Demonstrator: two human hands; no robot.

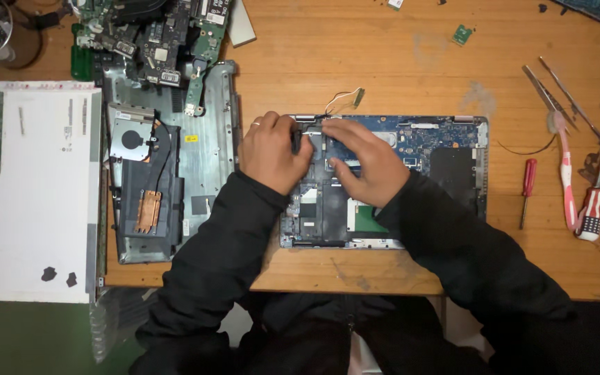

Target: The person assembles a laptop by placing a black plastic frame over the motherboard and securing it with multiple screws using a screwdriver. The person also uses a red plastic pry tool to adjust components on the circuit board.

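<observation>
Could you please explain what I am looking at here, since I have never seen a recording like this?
One camera worn on a person's head looks down at a wooden table. There is no machine: the left hand and right hand are bare, both resting on an opened laptop base with its circuit board exposed. The left hand seems to pinch a small dark part; what it is I cannot tell. To the left lie another laptop shell with a fan, loose circuit boards and a white screen panel. On the right are screwdrivers, tweezers and a toothbrush.

An electronics repair workbench: dismantled laptop chassis (168, 180), circuit boards (154, 42), screwdrivers (595, 201) on wood.
</observation>
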